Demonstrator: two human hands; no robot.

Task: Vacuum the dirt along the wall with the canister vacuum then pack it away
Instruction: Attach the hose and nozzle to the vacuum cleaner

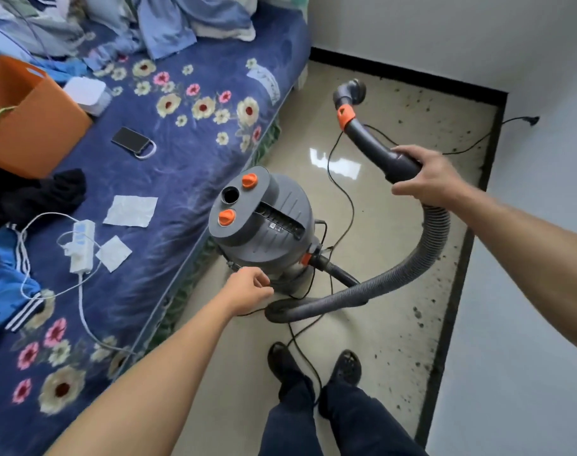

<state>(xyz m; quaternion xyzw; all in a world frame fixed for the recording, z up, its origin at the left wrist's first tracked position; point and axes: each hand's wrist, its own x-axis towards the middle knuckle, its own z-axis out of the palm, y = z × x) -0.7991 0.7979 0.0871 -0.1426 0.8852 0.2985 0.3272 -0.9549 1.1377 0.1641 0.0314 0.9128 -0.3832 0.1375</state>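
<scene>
The left hand (247, 287) pinches the thin black cord (339, 192) low beside the grey canister vacuum (264, 225), which stands just past it by the bed (182, 153). The right hand (425, 176) wraps tight around the hose handle (379, 146). Beyond that hand, dirt (422, 311) lies along the wall (511, 291).

- Both forearms are bare, with no sleeves, watch or rings in view.
- The left hand (247, 287) and right hand (425, 176) wear no gloves.
- Dark navy trousers (316, 419) cover the legs.
- Black shoes (346, 366) are on the feet.
</scene>
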